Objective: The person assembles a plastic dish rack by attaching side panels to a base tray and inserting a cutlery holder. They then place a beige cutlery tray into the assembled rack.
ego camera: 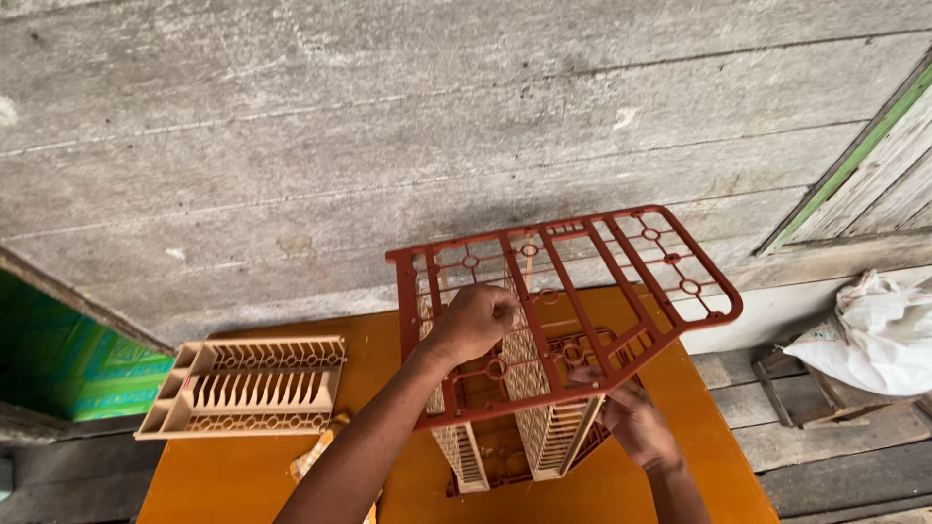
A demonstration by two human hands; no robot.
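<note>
A red-brown plastic rack shelf (pixel 621 262) is held tilted over beige lattice side panels (pixel 529 388) that stand upright on a second red-brown shelf (pixel 485 466) lying on the orange table (pixel 243 480). My left hand (pixel 471 320) is closed on a bar of the upper shelf near its middle. My right hand (pixel 636 422) reaches under the shelf's right side, fingers on the beige panel's top edge.
A beige plate-rack tray (pixel 248 386) lies on the table's left part, with a small beige piece (pixel 316 454) beside it. A grey weathered plank wall (pixel 388 146) stands behind. A white sack (pixel 874 335) rests on planks at the right.
</note>
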